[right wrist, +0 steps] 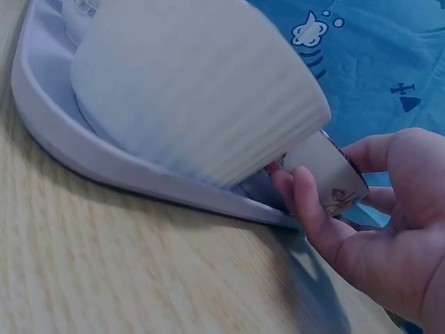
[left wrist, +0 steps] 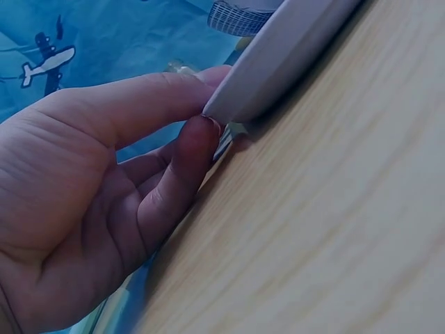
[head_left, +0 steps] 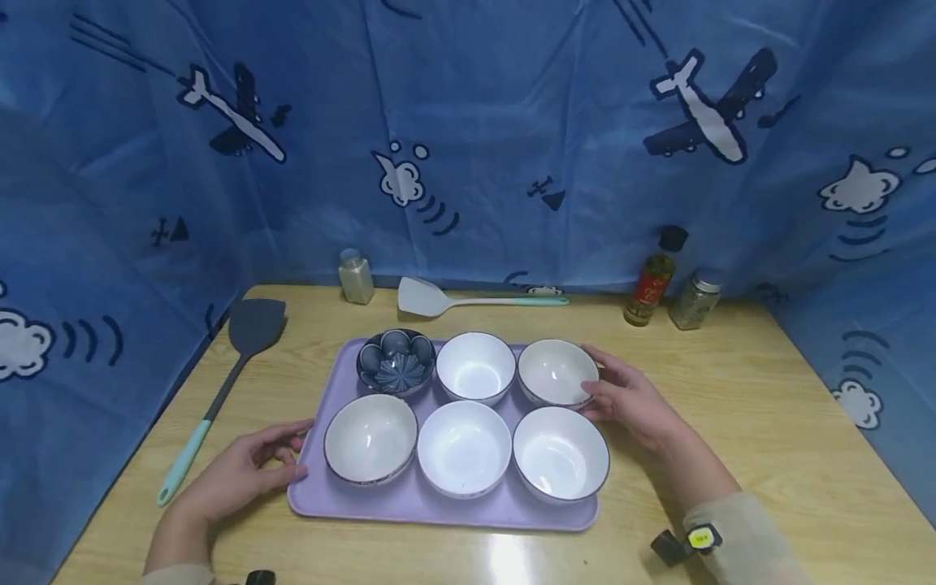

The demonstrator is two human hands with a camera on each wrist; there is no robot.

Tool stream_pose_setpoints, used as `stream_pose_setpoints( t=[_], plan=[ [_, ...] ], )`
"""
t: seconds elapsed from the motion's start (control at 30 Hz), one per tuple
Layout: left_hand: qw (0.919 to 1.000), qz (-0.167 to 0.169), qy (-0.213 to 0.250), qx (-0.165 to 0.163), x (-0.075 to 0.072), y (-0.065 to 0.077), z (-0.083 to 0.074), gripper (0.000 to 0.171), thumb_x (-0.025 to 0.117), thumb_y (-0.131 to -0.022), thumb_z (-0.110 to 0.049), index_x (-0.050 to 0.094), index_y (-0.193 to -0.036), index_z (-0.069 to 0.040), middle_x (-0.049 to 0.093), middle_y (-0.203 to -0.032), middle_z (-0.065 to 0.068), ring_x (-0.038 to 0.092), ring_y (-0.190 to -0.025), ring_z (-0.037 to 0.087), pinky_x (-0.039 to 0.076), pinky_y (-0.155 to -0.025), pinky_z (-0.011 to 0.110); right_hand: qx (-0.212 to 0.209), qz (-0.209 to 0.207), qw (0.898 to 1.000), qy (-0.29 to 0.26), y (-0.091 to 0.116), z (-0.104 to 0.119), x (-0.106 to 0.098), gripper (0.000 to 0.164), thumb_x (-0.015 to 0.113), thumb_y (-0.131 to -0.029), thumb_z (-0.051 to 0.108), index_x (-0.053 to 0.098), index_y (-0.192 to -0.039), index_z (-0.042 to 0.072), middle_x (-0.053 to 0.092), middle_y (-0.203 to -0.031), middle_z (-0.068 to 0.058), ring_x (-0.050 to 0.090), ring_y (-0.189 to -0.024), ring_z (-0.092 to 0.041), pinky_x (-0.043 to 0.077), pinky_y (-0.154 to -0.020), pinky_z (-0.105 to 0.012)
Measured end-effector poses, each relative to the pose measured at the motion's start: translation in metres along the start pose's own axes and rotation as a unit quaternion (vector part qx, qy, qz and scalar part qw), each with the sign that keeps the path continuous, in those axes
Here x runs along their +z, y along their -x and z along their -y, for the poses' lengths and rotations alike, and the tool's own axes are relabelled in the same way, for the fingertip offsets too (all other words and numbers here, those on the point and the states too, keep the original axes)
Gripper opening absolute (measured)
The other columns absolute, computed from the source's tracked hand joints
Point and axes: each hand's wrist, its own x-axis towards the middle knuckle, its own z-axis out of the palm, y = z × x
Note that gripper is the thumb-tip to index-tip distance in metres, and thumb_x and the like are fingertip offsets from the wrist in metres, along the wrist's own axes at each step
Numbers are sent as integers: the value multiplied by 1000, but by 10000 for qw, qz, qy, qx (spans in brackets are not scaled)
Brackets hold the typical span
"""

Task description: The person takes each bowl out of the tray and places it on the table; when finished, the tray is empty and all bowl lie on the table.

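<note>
A lilac tray (head_left: 395,508) on the table carries several bowls in two rows. My left hand (head_left: 252,467) is at its left side, thumb and finger pinching the rim; in the left wrist view the fingertips (left wrist: 198,132) meet at the tray's edge. My right hand (head_left: 632,398) holds the cream bowl (head_left: 556,370) at the back right, thumb over its rim and fingers around its outer side. The front right white bowl (head_left: 559,455) stands just before it. Also on the tray are a dark petal-patterned bowl (head_left: 398,370), two white bowls in the middle and a cream bowl (head_left: 371,443) at front left.
A dark turner (head_left: 241,357) lies left of the tray, and a white turner (head_left: 468,301) behind it. A shaker jar (head_left: 356,280) stands at the back left; an oil bottle (head_left: 651,280) and a spice jar (head_left: 695,302) stand back right. Blue curtain (head_left: 468,146) surrounds the table.
</note>
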Motion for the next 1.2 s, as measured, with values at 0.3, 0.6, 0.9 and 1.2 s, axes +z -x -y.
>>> stream_pose_setpoints(
  t=[0.3, 0.6, 0.9, 1.2],
  plan=[
    [9999, -77, -48, -113, 5, 0, -1, 65, 78, -86, -28, 53, -143, -9, 62, -116, 13, 63, -92, 11, 51, -80, 22, -60, -12, 10000, -38, 2, 1, -2, 72, 53, -98, 3, 18, -161, 13, 31, -150, -33, 67, -85, -16, 59, -76, -30],
    [9995, -210, -222, -109, 5, 1, -3, 64, 79, -86, -30, 55, -143, -11, 63, -116, 10, 63, -91, 10, 48, -81, 20, -209, -123, 9992, -326, 3, 8, -12, 70, 52, -99, 4, 18, -160, 11, 33, -145, -31, 71, -84, -15, 59, -76, -29],
    [9994, -228, -246, -115, 3, 2, -3, 65, 80, -85, -30, 55, -142, -11, 63, -117, 10, 63, -91, 10, 46, -82, 19, -428, -739, 9925, -874, 10, 15, -34, 72, 53, -102, 7, 13, -161, 13, 25, -149, -30, 72, -82, -15, 58, -77, -26],
    [9987, -224, -317, -324, 4, 2, -2, 69, 81, -83, -31, 54, -143, -13, 63, -116, 9, 62, -92, 10, 45, -82, 18, -607, -1135, 9864, -1024, 8, 8, -44, 80, 54, -103, 10, -1, -161, 10, 15, -155, -36, 72, -81, -12, 57, -78, -23]
  ],
)
